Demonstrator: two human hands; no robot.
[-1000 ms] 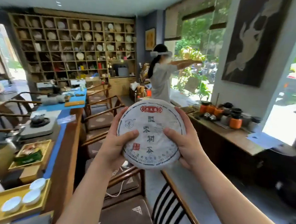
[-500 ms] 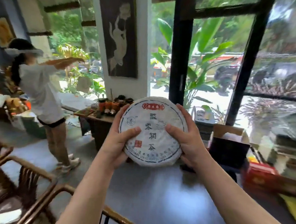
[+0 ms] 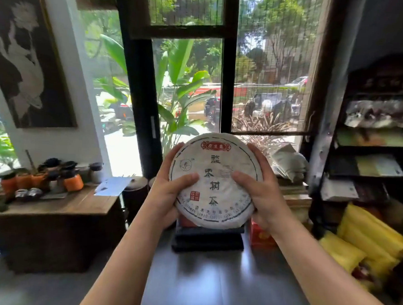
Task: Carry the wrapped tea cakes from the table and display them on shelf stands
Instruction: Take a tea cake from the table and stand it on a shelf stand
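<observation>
**Tea cake in both hands, mid-carry: keep it upright and head for the shelf**

Both hands grasp the wrapped tea cake (image 3: pixel 215 180). Left hand (image 3: pixel 170 188) clamps the rim at 9 o'clock, thumb laid across the printed face, fingers curled behind. Right hand (image 3: pixel 261 191) mirrors it at 3 o'clock, thumb on the face, fingers wrapped over the upper right edge. Neither hand is free.

The cake sits in the air at frame centre, face toward us, label upright, touching nothing but the hands. Both forearms reach forward from 6 o'clock, converging on the cake, wrists roughly level.

How we'd do this step well:
- Keep rim pressure on the disc edge, light thumbs. The paper wrap looks thin and could crease or tear.
- Keep the face outward so it lands on a stand label-front with no re-grip.
- Our best guess for the target is the dark shelf unit (image 3: pixel 373 148) at 3 o'clock; no free stand is visible from here, so find one before committing.
- Watch footing: dark box (image 3: pixel 208 240) on the floor just below the cake at 6 o'clock, yellow bundles (image 3: pixel 370 235) at 4 o'clock.

Wooden surface (image 3: pixel 79 202) with orange jars (image 3: pixel 73 182) at 9 o'clock, well apart.
</observation>
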